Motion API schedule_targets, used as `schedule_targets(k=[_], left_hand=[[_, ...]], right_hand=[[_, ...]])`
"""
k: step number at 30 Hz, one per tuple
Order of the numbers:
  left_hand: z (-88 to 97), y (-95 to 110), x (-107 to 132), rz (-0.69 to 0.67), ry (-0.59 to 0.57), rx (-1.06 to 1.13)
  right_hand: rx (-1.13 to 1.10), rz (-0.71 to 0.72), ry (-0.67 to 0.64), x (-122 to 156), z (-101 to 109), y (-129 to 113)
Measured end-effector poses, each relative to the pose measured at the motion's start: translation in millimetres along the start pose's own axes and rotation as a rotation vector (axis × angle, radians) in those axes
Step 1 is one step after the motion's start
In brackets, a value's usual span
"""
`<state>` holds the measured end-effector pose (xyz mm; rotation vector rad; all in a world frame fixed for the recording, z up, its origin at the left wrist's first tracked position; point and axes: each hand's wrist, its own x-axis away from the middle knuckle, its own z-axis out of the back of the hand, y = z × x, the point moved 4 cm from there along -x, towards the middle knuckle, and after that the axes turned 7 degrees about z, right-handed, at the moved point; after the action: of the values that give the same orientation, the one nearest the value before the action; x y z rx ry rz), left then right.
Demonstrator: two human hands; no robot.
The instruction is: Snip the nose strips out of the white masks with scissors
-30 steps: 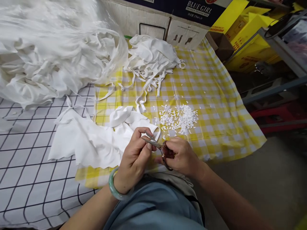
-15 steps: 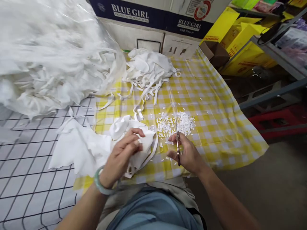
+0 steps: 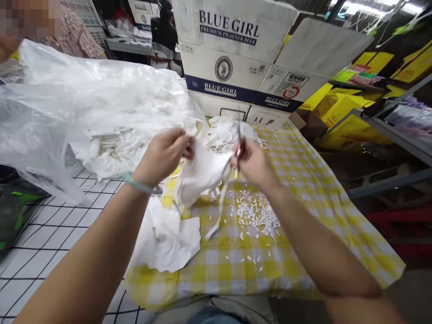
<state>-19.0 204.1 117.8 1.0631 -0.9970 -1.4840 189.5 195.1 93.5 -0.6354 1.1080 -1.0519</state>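
My left hand [image 3: 165, 155], with a pale green bangle on its wrist, is closed on one side of a white cloth piece with straps [image 3: 204, 173]. The cloth is lifted above the table, and a narrow strap dangles from it. At its other side, my right hand [image 3: 256, 164] is closed round a pair of small scissors [image 3: 240, 148] and also seems to pinch the cloth. Motion blurs the scissors' blades. Below lies another white cloth piece [image 3: 168, 238]. Small white snippets [image 3: 258, 213] are scattered beneath my right forearm.
A yellow checked cloth [image 3: 303, 211] covers the table. Behind my hands is a heap of white strapped pieces [image 3: 232, 130]. A big clear plastic bag [image 3: 135, 90] of white cloth fills the left. Beer cartons [image 3: 232, 54] stand behind; a metal shelf [image 3: 401, 126] is right. Another person's patterned sleeve [image 3: 79, 33] shows.
Both hands have moved forward, away from my body, and now hold a white cloth piece up between them. Half a second ago my left hand was over the near pile. The view has tilted up.
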Motion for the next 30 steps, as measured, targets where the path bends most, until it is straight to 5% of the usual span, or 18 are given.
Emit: schedule_targets(k=[4, 7, 9, 12, 16, 20, 24, 30], left_hand=[[-22.4, 73.2, -74.0, -0.206, 0.033, 0.045], [-29.5, 75.2, -97.4, -0.173, -0.012, -0.233], [-19.2, 49.7, -86.4, -0.109, -0.015, -0.376], [11.2, -8.7, -32.4, -0.043, 0.034, -0.480], [48.2, -86.0, 64.6, 0.026, 0.071, -0.536], [73.3, -133.5, 116.7, 0.046, 0.166, -0.567], [79.6, -152.5, 96.5, 0.016, 0.184, -0.618], [68.0, -144.9, 39.4, -0.067, -0.011, -0.588]], right_hand=[[0.234, 0.143, 0.314, -126.6, 55.7, -30.3], [0.346, 0.094, 0.340, -161.9, 76.7, -27.8], [0.436, 0.081, 0.309, -144.9, 76.5, -14.1], [0.515, 0.083, 0.276, -70.3, 51.8, 13.2], [0.155, -0.138, -0.329, 59.4, -38.8, 48.2], [0.149, -0.014, -0.546, 129.0, -110.3, 43.9], [0.108, -0.013, -0.368, 114.0, -131.7, 31.8], [0.030, -0.096, -0.298, 92.8, -127.4, 24.5]])
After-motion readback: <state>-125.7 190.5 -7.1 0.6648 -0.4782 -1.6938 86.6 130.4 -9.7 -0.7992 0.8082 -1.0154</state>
